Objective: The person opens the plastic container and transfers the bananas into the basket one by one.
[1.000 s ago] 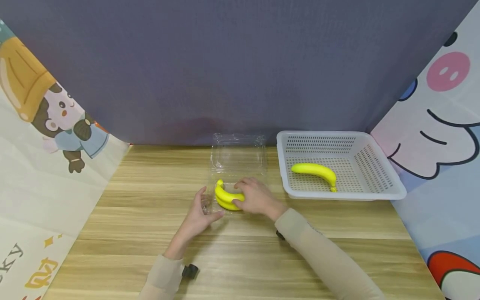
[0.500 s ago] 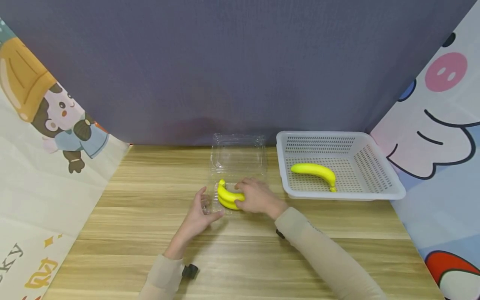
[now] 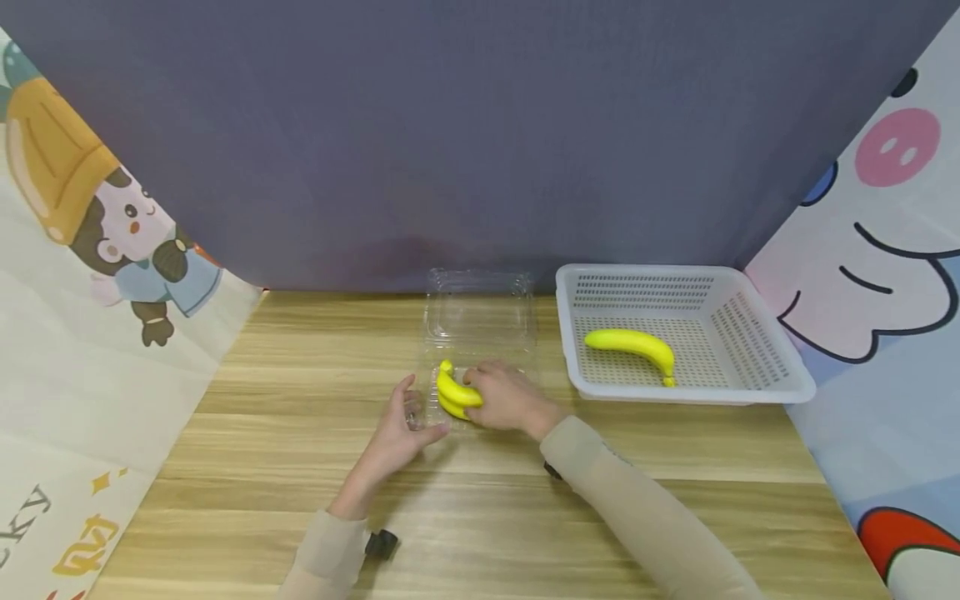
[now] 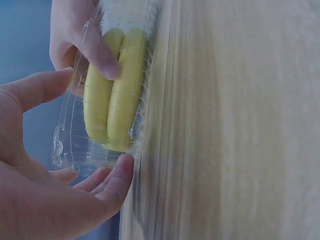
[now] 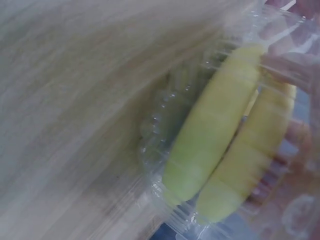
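Two yellow bananas lie side by side in the base of a clear plastic clamshell container, its lid tipped back. My right hand pinches the bananas near their right end, its thumb lying over them in the left wrist view. At the container's left end, my left hand grips the corner between thumb and fingers. The left wrist view shows my left hand around the clear wall, with both bananas beyond it. Blurred, the bananas show through the plastic in the right wrist view.
To the right stands a white perforated basket with another banana inside. Behind the wooden table rises a dark grey panel. Cartoon-printed sheets line both sides.
The bananas have shifted slightly right inside the container. My right hand has moved a little left along them. My left hand stays at the container's corner.
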The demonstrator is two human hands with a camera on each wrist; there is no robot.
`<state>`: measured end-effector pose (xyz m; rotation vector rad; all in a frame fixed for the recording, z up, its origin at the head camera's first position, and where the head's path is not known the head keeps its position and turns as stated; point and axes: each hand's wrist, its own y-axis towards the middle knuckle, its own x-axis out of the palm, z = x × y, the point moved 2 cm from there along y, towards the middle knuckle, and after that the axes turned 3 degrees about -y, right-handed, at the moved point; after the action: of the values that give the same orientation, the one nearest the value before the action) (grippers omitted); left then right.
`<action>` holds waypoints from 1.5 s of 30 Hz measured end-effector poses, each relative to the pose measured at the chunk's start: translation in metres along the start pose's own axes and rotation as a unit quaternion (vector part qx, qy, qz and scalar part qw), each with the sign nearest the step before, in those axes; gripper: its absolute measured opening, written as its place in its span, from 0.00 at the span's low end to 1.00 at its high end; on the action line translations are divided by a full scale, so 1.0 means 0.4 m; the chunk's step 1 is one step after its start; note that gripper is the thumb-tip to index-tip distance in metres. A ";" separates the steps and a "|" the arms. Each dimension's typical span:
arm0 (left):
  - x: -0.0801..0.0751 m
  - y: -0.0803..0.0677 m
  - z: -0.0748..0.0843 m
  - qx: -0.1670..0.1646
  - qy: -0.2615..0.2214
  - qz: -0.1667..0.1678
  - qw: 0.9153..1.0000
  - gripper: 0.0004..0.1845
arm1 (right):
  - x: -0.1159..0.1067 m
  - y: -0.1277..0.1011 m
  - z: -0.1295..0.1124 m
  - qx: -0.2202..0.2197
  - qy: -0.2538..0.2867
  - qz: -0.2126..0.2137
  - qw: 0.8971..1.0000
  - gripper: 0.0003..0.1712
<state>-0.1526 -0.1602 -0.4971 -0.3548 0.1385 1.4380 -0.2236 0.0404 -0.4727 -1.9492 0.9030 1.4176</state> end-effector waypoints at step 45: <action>0.000 0.001 0.004 0.017 0.002 0.000 1.000 0.58 | -0.026 -0.001 0.006 -0.063 -0.064 0.056 0.994 0.29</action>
<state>-0.1531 -0.1596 -0.4955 -0.3292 0.1662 1.4330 -0.2268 0.0445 -0.4632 -1.8981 0.8956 1.6799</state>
